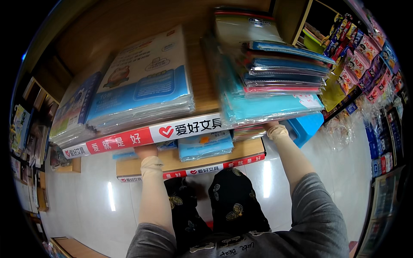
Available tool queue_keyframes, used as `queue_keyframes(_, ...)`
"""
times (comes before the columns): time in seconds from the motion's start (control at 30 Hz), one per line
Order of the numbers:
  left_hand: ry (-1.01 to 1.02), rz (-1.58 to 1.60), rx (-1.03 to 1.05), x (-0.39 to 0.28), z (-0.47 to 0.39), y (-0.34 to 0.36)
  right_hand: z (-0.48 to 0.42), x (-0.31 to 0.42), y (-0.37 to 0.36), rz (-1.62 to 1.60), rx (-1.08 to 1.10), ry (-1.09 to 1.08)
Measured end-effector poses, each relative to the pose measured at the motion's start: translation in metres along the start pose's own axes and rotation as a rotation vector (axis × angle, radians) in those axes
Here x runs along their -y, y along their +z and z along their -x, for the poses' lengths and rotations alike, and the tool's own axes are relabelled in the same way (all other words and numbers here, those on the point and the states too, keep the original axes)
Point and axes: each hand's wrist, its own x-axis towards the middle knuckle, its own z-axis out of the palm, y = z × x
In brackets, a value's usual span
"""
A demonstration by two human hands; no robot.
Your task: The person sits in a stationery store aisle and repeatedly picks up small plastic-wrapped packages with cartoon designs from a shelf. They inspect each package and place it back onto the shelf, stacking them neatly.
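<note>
My left hand (146,151) reaches under the front edge of the upper shelf (201,108), and its fingers are hidden there. A white and red label strip (142,137) with writing runs along that edge above it. On the right, my right hand (272,124) goes beneath the overhanging front of a stack of plastic-wrapped turquoise covers (267,108); its fingers are out of sight too. Between my arms, a blue plastic-wrapped pack (206,145) lies on the lower shelf (248,148). Whether either hand grips something cannot be seen.
Large wrapped book covers (138,87) fill the upper shelf's left side. Blue wrapped packets (287,69) top the right stack. A blue plastic stool or bin (308,130) stands beyond my right wrist. Snack bags (358,61) hang at the right. My knees (237,196) are close to the lower shelf.
</note>
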Motion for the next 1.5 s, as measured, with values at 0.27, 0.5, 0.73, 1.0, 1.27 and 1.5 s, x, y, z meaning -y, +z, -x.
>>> queue_keyframes(0.27,-0.031,-0.004,0.017,-0.002,0.001,-0.003,0.019,0.015,-0.004,-0.465,-0.130,-0.130)
queue_keyframes(0.5,0.016,0.037,-0.113,0.005,0.000,0.006,0.009,0.010,0.024,-0.807,-0.164,-0.063)
queue_keyframes(0.73,0.023,-0.015,-0.033,0.006,0.000,0.003,0.003,0.000,0.034,-1.066,-0.014,-0.040)
queue_keyframes(1.0,0.072,-0.161,-0.048,-0.008,-0.006,-0.002,-0.001,-0.020,0.040,-1.278,0.139,-0.066)
queue_keyframes(1.27,0.011,0.392,-0.235,0.004,-0.001,-0.013,0.043,0.027,-0.031,-0.379,-0.064,0.137)
queue_keyframes(1.5,-0.528,1.646,0.115,0.008,0.027,-0.025,0.110,0.072,-0.038,-0.604,-0.340,-0.014)
